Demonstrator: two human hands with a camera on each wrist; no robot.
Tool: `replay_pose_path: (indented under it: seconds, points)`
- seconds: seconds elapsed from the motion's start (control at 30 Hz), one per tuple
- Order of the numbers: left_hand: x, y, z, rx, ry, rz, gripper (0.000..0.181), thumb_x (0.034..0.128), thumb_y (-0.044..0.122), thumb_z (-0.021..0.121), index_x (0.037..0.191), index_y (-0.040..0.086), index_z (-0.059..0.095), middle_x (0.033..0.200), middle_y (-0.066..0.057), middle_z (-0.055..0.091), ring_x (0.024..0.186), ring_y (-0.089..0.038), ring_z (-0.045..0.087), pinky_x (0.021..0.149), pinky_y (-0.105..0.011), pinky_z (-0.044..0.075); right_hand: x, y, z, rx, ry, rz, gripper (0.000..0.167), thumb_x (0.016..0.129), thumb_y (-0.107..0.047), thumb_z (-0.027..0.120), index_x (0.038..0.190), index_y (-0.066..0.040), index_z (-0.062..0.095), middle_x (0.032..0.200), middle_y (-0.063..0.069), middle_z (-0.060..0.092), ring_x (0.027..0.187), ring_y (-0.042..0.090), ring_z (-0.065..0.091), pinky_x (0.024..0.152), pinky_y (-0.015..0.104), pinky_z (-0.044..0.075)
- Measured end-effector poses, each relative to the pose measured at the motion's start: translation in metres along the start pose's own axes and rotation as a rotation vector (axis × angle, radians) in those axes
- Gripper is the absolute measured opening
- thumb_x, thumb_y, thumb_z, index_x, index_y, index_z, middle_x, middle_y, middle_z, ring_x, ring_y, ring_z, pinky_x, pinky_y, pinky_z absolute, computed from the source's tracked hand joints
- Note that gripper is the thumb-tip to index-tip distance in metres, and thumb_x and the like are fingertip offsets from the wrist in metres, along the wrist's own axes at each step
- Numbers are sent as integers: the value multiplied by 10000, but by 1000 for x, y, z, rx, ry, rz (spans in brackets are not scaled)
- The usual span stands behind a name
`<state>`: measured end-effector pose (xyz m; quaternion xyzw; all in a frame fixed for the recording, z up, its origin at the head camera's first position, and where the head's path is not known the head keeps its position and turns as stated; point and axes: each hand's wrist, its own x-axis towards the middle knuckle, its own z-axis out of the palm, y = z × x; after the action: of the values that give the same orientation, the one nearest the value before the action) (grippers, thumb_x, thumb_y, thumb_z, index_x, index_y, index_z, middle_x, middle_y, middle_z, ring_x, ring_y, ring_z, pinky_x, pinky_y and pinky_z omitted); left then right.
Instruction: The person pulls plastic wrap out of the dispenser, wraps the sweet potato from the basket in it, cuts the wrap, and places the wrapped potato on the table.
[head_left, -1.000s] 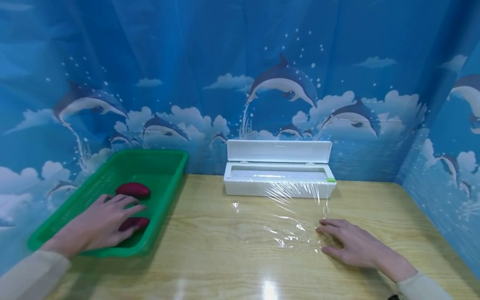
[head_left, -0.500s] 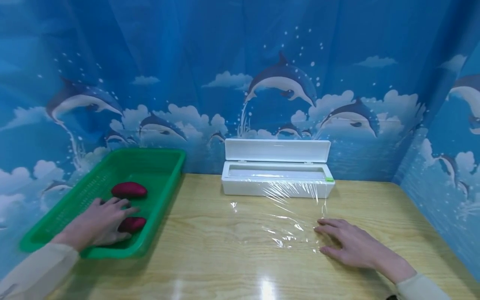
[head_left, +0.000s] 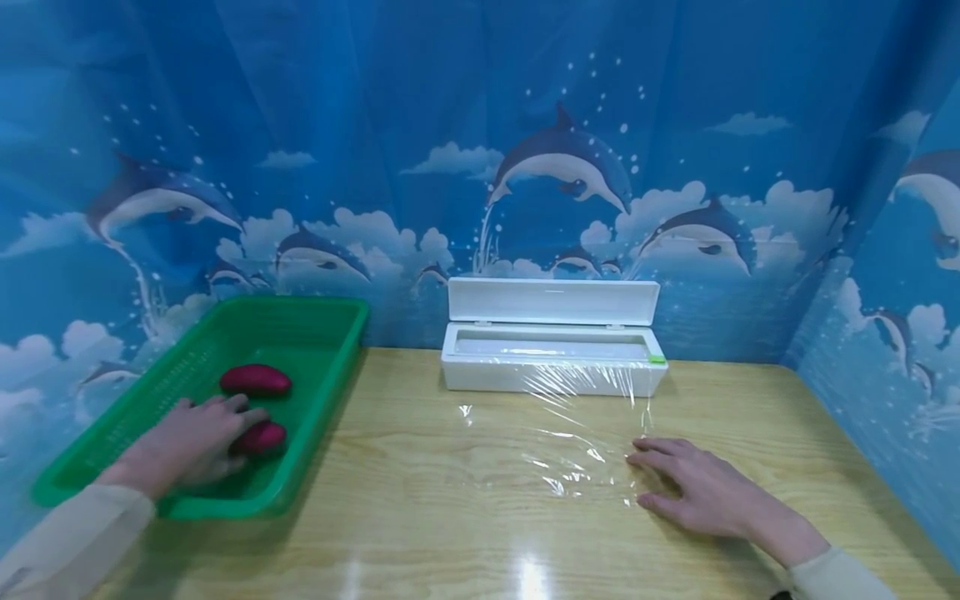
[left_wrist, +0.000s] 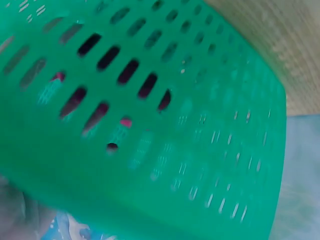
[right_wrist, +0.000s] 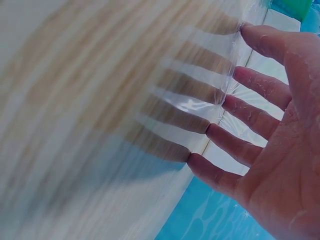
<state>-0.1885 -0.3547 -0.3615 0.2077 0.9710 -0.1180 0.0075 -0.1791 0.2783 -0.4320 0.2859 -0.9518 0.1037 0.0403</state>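
Observation:
Inside the green basket (head_left: pixel 281 475) at the left, my left hand (head_left: pixel 191 442) has its fingers curled over the nearer purple sweet potato (head_left: pixel 262 437). Its thumb side is partly hidden. A second sweet potato (head_left: pixel 256 380) lies just beyond the fingertips. To the right, my right hand (head_left: pixel 701 487) rests with spread, extended fingers at the edge of a clear sheet of plastic wrap (head_left: pixel 570 458). In the right wrist view, the fingertips (right_wrist: pixel 215 129) touch the table at the wrap's edge. The wrap runs out of a white dispenser box (head_left: pixel 555 379), whose lid stands up.
The box sits at the back of the wooden table (head_left: pixel 420 517), against a blue dolphin-print curtain (head_left: pixel 420 100). A green slider (head_left: pixel 657 358) is at the box's right front. In the left wrist view, the basket's slotted wall (left_wrist: pixel 165 125) fills most of the picture.
My left hand has closed in on the nearer sweet potato, which has shifted slightly left and up in view. The right hand and the wrap have stayed put.

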Motion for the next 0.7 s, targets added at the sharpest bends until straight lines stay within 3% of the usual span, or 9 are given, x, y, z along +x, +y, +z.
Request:
replay_pose_path:
  seconds: [0.23,0.7]
  points:
    - [0,1,-14,62,98,32,638,714,351,914,1275,149,689,1190,-178,630,1006,-394,619,649,-596,530,1,-1,0,14,-9,-5,502,884,-452,756,1294,-168,693,1404,141,632,1273,414,597,990,632,513]
    - [2,17,-56,46,325,-43,655,767,314,859,1346,103,638,1227,-218,595,979,-410,589,620,-559,511,0,0,1,2,11,-3,498,879,-457,756,1288,-180,694,1410,131,631,1269,410,602,976,643,517]
